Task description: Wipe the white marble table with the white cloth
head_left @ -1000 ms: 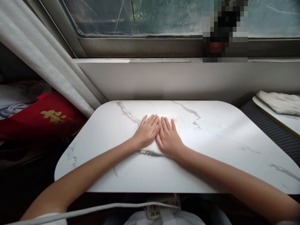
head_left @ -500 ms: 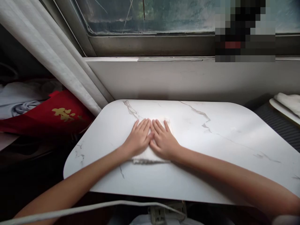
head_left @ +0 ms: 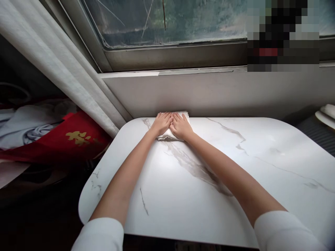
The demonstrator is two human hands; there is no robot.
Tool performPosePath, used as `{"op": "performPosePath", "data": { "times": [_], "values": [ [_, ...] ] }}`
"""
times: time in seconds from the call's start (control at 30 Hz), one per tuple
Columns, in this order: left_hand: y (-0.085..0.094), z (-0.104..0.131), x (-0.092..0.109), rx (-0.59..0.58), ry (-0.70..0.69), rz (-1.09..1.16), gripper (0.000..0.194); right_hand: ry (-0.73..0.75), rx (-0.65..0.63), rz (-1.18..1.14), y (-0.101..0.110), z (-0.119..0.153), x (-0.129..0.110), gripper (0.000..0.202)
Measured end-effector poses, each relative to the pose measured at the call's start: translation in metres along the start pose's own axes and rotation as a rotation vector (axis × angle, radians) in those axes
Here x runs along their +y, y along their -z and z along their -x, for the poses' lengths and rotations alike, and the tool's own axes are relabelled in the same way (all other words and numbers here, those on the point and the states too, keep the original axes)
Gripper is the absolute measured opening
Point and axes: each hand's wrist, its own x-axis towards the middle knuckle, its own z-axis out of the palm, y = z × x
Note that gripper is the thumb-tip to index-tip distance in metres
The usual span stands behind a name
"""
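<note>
A folded white cloth point(head_left: 170, 136) lies on the white, marble-patterned table point(head_left: 167, 195) at its far edge, by the wall. My left hand point(head_left: 161, 123) rests palm down on the cloth's left part, fingers stretched out. Beside it, my right hand point(head_left: 181, 126) presses flat on the cloth, its fingers spread and pointing to the wall. The two hands touch near the thumbs. Part of the cloth shows behind the fingers and below the palms; the rest is hidden under the hands.
A window point(head_left: 167, 24) and its frame stand above the wall behind the table. A pale curtain point(head_left: 60, 66) hangs at the left, near a red cloth point(head_left: 86, 139) with gold marks. White items point(head_left: 328, 115) sit at the far right.
Both hands and the cloth have moved forward across the table to its far edge. My arms are stretched further, and white sleeves now show. The white cable at the bottom is out of view.
</note>
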Motion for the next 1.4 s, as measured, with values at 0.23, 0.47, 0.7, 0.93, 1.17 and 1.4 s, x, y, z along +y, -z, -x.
{"op": "performPosePath", "data": {
  "times": [0.23, 0.47, 0.7, 0.93, 1.17, 1.4],
  "values": [
    [0.019, 0.074, 0.029, -0.078, -0.085, 0.1, 0.051, -0.004, 0.017, -0.003, 0.01, 0.076, -0.05, 0.06],
    [0.063, 0.217, 0.038, -0.152, -0.138, 0.219, 0.05, 0.259, -0.196, -0.337, 0.046, 0.176, -0.133, 0.068],
    [0.066, 0.246, 0.025, -0.065, 0.057, 0.058, 0.051, 0.157, -0.257, -0.514, 0.035, 0.146, -0.149, 0.066],
    [0.035, 0.136, -0.039, -0.168, 0.196, 0.001, 0.054, 0.085, -0.053, -0.238, -0.008, 0.034, -0.114, 0.057],
    [0.019, 0.052, -0.11, -0.023, 0.17, 0.076, 0.048, -0.108, 0.079, -0.171, -0.036, -0.054, -0.111, 0.056],
    [0.025, 0.084, -0.136, 0.115, 0.187, 0.135, 0.045, 0.047, 0.022, -0.219, -0.042, -0.058, -0.139, 0.058]
  ]
}}
